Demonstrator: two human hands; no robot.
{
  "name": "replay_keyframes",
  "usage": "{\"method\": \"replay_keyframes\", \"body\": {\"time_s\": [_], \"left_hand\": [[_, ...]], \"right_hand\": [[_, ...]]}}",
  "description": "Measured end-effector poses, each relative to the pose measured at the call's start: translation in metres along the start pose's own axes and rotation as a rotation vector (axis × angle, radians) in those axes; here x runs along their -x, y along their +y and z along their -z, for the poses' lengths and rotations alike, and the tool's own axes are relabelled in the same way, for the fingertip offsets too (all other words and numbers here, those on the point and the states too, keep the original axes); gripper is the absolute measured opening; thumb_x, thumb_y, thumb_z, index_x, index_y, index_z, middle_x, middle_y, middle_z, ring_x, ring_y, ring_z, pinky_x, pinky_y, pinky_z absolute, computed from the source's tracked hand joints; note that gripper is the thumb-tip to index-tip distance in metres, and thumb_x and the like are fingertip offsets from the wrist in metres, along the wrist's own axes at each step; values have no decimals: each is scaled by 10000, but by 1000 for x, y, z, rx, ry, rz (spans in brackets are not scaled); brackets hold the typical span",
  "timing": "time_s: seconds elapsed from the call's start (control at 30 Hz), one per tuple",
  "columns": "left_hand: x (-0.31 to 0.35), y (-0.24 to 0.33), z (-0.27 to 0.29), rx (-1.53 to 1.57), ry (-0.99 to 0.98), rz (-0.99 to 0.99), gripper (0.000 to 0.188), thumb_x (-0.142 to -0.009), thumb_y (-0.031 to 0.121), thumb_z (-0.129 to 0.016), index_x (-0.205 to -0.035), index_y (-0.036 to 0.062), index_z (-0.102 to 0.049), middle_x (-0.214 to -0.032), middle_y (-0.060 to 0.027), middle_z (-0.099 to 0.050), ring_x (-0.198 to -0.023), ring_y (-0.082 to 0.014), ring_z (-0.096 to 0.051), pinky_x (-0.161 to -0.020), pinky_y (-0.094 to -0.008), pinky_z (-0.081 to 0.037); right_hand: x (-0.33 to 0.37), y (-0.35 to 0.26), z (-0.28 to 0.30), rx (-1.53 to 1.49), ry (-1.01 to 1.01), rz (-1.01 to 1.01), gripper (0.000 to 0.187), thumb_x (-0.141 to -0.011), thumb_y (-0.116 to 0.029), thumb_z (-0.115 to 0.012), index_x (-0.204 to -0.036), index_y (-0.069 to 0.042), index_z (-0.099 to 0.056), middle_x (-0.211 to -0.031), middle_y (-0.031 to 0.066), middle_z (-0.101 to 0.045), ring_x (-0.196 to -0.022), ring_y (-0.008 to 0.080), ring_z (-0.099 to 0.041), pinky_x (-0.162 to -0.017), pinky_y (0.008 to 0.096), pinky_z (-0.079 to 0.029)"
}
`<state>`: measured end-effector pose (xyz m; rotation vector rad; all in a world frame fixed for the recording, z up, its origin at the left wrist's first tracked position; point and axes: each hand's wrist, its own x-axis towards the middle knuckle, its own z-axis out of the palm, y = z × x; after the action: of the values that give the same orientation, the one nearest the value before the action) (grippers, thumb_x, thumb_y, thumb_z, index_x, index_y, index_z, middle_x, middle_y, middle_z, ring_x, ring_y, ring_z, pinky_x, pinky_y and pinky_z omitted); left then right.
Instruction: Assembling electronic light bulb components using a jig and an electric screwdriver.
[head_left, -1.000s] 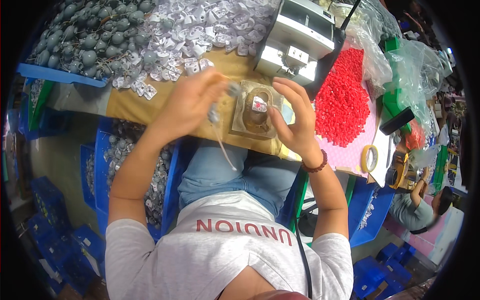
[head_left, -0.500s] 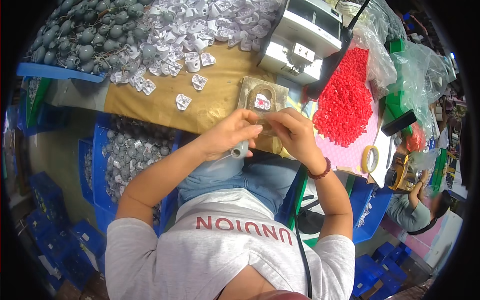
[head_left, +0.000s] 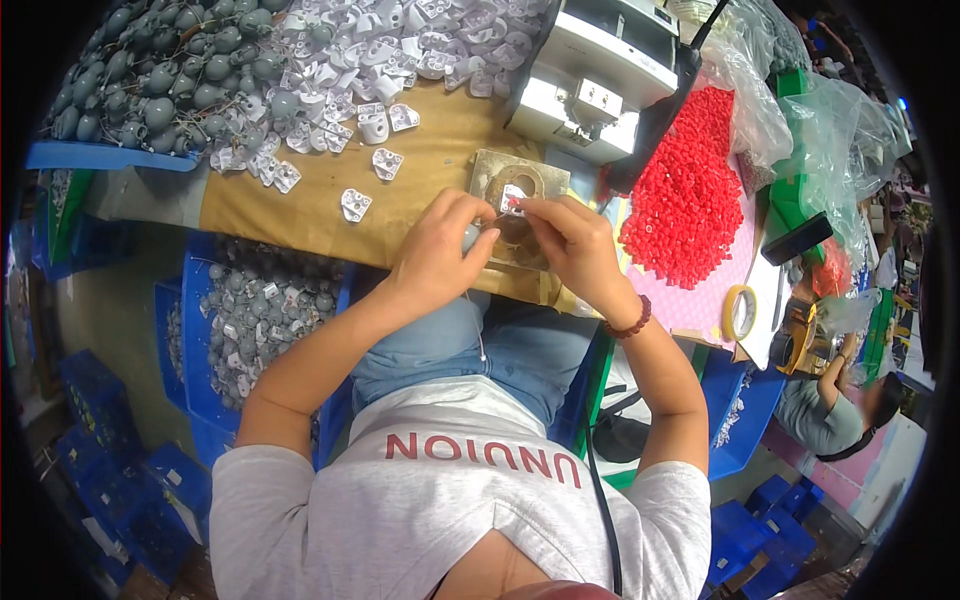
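My left hand (head_left: 440, 245) is closed round a grey ball-shaped plastic part (head_left: 471, 237), mostly hidden by the fingers. A thin cord (head_left: 474, 325) hangs from below that hand over my lap. My right hand (head_left: 578, 250) is closed in a pinch, its fingertips at a small white plastic piece (head_left: 510, 194) with a red insert in it. What the pinch holds, if anything, is too small to make out. That white piece lies in the recess of a metal fixture block (head_left: 553, 187) at the table's front edge. Both hands are over the near part of this block.
Grey balls with cords (head_left: 155, 85) and white plastic pieces (head_left: 375, 50) are heaped at the far left. A white machine (head_left: 600, 70) stands behind the block. Right of it lie small red parts (head_left: 685, 195) and a tape roll (head_left: 739, 312). Blue bins (head_left: 200, 340) flank my legs.
Both hands have moved forward toward the block. My right fingertips have come down to the white piece. The grey ball has turned up into my left fingers, its cord now hanging over my lap.
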<state>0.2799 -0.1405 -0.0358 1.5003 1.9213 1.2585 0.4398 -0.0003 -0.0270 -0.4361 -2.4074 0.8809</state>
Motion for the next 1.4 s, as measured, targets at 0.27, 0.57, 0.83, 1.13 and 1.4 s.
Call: {"method": "replay_keyframes", "body": {"time_s": [0.27,0.57,0.83,1.13,1.4], "left_hand": [[-2,6,-2,-185,-24,-168,186,-808,54,-722,-979,59,-647,-1005,-93,-605,-968,-304,-581,-814,-399,-489],[-3,6,-1,-385,-25,-197,330,-794,46,-702,-1117,91,-647,-1129,-96,-593,-1075,-321,-552,-892,-429,-473],[-3,-2,-20,-654,-42,-342,559,-737,59,-703,-1286,75,-597,-1248,-99,-573,-1203,-301,-517,-983,-447,-419],[-10,-4,-17,-582,-107,-330,495,-750,61,-706,-1237,72,-619,-1194,-97,-598,-1147,-296,-562,-938,-439,-451],[-12,-6,-15,-529,-71,-354,465,-756,62,-707,-1214,83,-633,-1143,-92,-600,-1108,-298,-574,-915,-441,-466]], "right_hand": [[-10,5,0,403,-99,259,300,-729,-92,-696,-1029,-82,-683,-857,40,-606,-785,220,-616,-627,345,-533],[-8,-3,10,487,-276,236,346,-753,-72,-668,-1099,-60,-669,-958,79,-593,-839,247,-633,-672,360,-547],[-1,7,49,-82,-395,-285,472,-835,-31,-678,-1299,-62,-600,-1018,99,-645,-754,210,-671,-683,335,-561],[26,15,47,-108,-361,-439,404,-863,-168,-747,-1217,-35,-607,-962,125,-665,-845,223,-651,-789,342,-532],[49,-46,7,251,-180,-162,631,-672,-255,-883,-1224,-138,-601,-1057,167,-558,-931,351,-575,-787,420,-504]]}}
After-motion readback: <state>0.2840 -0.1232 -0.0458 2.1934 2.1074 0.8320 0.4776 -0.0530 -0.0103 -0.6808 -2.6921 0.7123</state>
